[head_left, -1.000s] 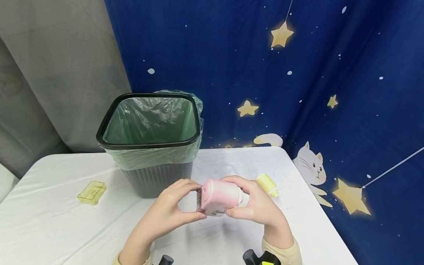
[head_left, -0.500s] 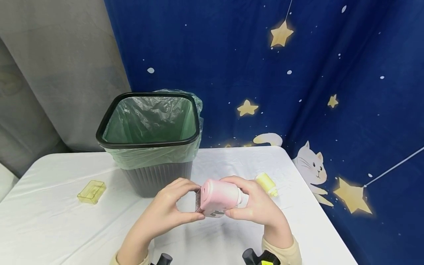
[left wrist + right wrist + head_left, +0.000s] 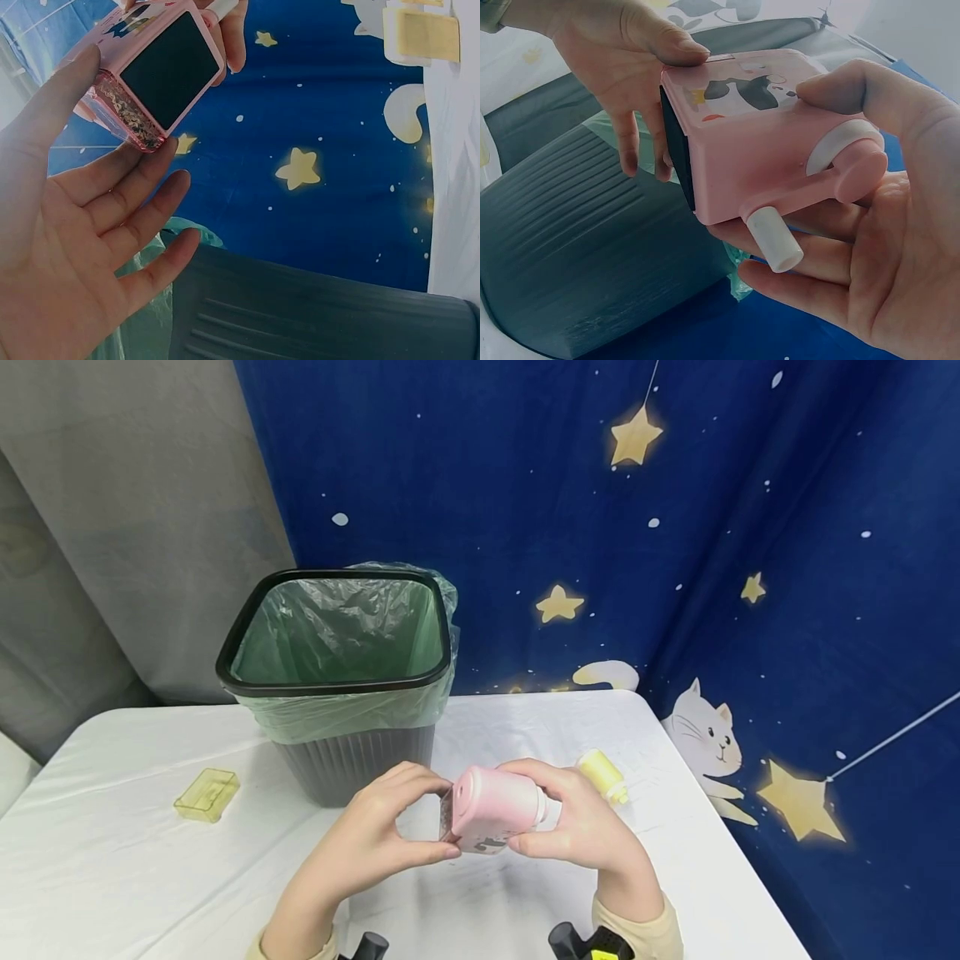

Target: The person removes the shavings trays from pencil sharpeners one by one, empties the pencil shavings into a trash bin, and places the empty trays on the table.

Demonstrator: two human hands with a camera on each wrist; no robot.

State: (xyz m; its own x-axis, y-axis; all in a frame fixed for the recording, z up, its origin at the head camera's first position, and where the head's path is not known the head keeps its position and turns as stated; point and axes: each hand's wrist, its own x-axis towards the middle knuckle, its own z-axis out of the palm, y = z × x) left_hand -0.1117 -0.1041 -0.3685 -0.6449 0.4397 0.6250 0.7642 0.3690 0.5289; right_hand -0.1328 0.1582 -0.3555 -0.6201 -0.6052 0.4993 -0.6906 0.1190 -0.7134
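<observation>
Star-printed blue curtain (image 3: 495, 485) hangs behind a white-covered table (image 3: 172, 877). Above it, near the lined bin (image 3: 352, 764), the right hand (image 3: 577, 827) holds a pink crank pencil sharpener (image 3: 498, 802), thumb and fingers clamped round its body. The left hand (image 3: 378, 835) pinches the clear shavings drawer (image 3: 129, 112) between thumb and fingertips, its other fingers spread apart.

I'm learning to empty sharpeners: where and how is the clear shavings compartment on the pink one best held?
Probably pinch the clear compartment by opposite edges, coming from the person's left. It faces that side of the pink sharpener, and the left hand has thumb and finger there. The opposite end suits less: the right hand holds it, and the crank sticks out.
</observation>
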